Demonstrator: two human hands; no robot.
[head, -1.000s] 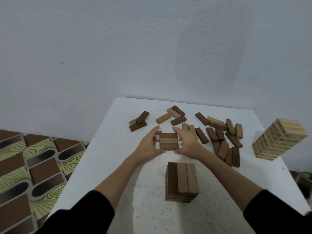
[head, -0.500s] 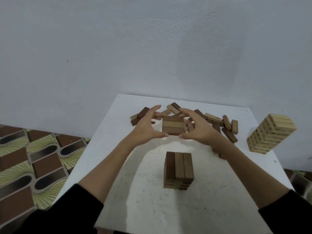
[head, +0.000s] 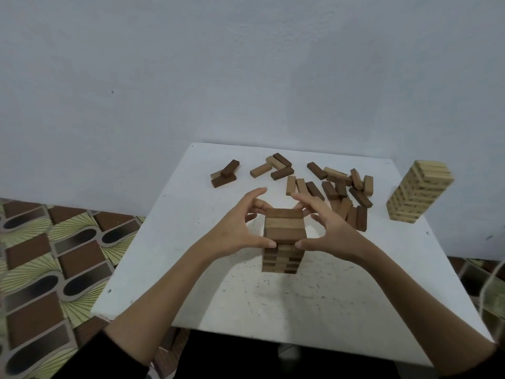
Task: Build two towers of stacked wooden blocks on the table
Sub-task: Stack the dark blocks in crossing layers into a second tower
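Step in hand: setting a layer of three blocks (head: 285, 225) on top of the dark-wood tower (head: 282, 257) at the centre of the frame; it looks seated or all but seated, though I cannot tell if its weight is fully down.
Left hand (head: 235, 233): grips the layer's left side, thumb at the near lower edge, fingers curled round the far side.
Right hand (head: 332, 233): grips the right side in mirror fashion, thumb tip near the left thumb at the front.
Layer: three blocks side by side, long edges running left to right, crosswise to the course below as far as I can judge.
Dark-wood tower: a few courses high, standing on the white worktop (head: 169, 258), between the two forearms.
Pale tower (head: 419, 191): at the right edge of the frame, taller, near the worktop's right side, well apart from the hands.
Loose blocks (head: 338, 190): scattered across the upper part of the worktop, beyond the hands.
Progress: by my reading, one tower is done and the second is early, with many blocks left.
Next move calls for: squaring the layer flush, then easing both grips off evenly so nothing shifts, and gathering another three.
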